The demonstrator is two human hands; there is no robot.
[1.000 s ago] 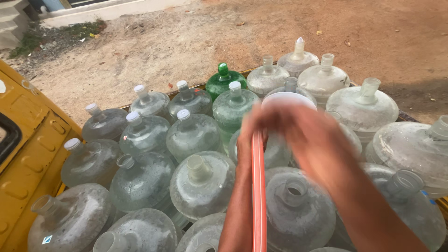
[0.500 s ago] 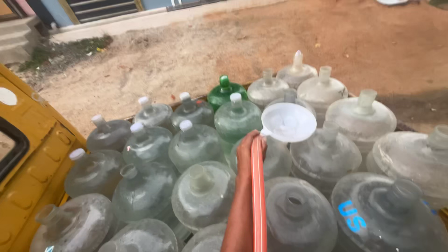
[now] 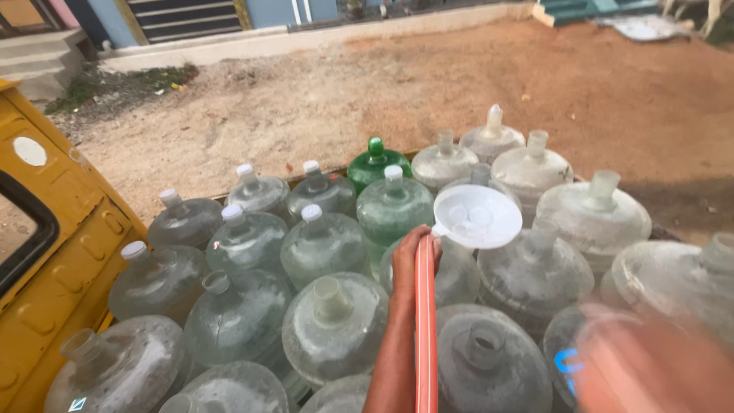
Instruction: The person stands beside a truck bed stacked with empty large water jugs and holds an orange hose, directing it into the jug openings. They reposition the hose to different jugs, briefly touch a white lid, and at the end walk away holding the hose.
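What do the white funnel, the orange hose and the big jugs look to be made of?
Funnel: likely translucent white plastic, since caps show through it. Hose in the left hand: probably flexible plastic or rubber, smooth and slightly glossy. Jugs: clear, scuffed plastic with a cloudy look.

The left hand [image 3: 413, 256] grips an orange hose [image 3: 425, 329] by a white funnel [image 3: 477, 216]. Clear water jugs [image 3: 334, 325] crowd around. The right hand [image 3: 657, 367] is blurred.

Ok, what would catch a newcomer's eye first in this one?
A crowd of big clear water jugs fills the lower frame, with one green jug at the back. In the middle, the left hand grips an orange hose beside a white funnel; the right hand blurs bottom right.
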